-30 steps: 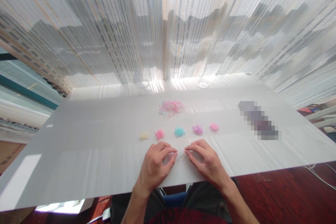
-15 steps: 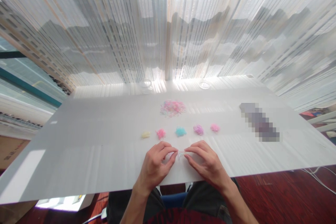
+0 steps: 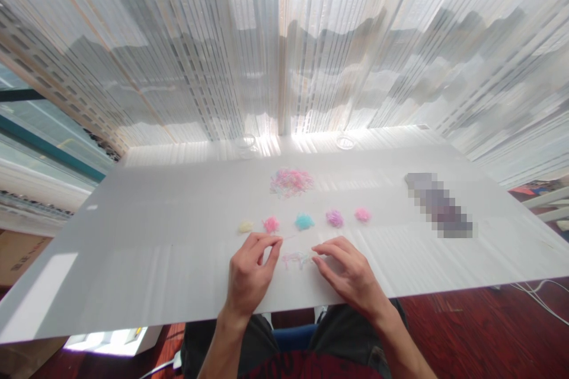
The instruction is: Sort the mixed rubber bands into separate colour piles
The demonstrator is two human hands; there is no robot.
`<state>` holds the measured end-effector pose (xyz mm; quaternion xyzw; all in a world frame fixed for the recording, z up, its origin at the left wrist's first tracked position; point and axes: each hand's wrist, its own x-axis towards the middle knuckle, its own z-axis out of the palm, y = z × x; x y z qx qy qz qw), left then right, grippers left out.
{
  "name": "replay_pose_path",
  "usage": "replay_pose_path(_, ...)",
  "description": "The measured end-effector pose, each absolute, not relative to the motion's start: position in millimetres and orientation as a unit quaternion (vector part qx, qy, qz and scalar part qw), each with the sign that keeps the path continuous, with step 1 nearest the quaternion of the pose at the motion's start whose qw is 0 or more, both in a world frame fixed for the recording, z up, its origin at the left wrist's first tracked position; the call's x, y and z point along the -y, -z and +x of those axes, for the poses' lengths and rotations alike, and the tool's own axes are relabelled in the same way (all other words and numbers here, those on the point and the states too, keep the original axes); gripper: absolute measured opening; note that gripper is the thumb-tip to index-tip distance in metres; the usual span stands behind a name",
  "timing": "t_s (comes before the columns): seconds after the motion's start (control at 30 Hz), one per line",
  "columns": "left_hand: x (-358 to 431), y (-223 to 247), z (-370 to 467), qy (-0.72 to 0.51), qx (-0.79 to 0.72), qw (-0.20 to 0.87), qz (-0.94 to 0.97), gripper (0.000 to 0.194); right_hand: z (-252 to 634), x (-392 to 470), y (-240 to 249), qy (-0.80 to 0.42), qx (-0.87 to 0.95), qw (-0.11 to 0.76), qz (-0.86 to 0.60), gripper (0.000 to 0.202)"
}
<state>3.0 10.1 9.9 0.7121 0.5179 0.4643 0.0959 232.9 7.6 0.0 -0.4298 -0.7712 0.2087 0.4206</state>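
Observation:
A small loose pile of thin, pale multicoloured strands (image 3: 296,259) lies on the table in front of me. My left hand (image 3: 254,269) is up and left of it, thumb and forefinger pinched on what looks like a thin pink strand, faint at the fingertips. At the pile's right edge is my right hand (image 3: 349,269), thumb and forefinger slightly apart. Beyond my hands runs a row of small heaps: yellow (image 3: 245,227), deep pink (image 3: 271,224), turquoise (image 3: 304,221), purple (image 3: 335,218) and light pink (image 3: 363,214).
A larger mixed heap of strands (image 3: 292,182) lies behind the row on the white table (image 3: 155,219). Two clear round containers (image 3: 345,143) stand near the curtain (image 3: 213,71). A pixelated dark object (image 3: 440,207) is at the right.
My left hand has moved left and away from the pile, toward the deep pink heap, uncovering the loose strands. My right hand has stayed nearly in place.

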Motion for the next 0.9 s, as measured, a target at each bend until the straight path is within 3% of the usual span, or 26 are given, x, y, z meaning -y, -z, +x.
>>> replay_pose_path(0.17,-21.2,-6.8,-9.2,-0.457,-0.612,0.031,0.645,0.014,233.4,-8.1,-1.4,-0.240,0.757,0.418,-0.441,0.010)
replay_pose_path(0.57,-22.8,3.8,-1.5,-0.410,-0.637,-0.005,0.653,0.011,233.2,-7.9,-1.7,-0.261,0.751,0.409,-0.448,0.012)
replay_pose_path(0.77,-18.8,0.5,-1.5,-0.412,-0.618,0.000,0.669,0.010,233.6,-7.9,-2.1,-0.262,0.752,0.407,-0.447,0.013)
replay_pose_path(0.9,-14.2,-2.1,-2.6,-0.379,-0.525,0.059,0.760,0.012,233.1,-8.4,0.1,-0.230,0.763,0.408,-0.446,0.012)
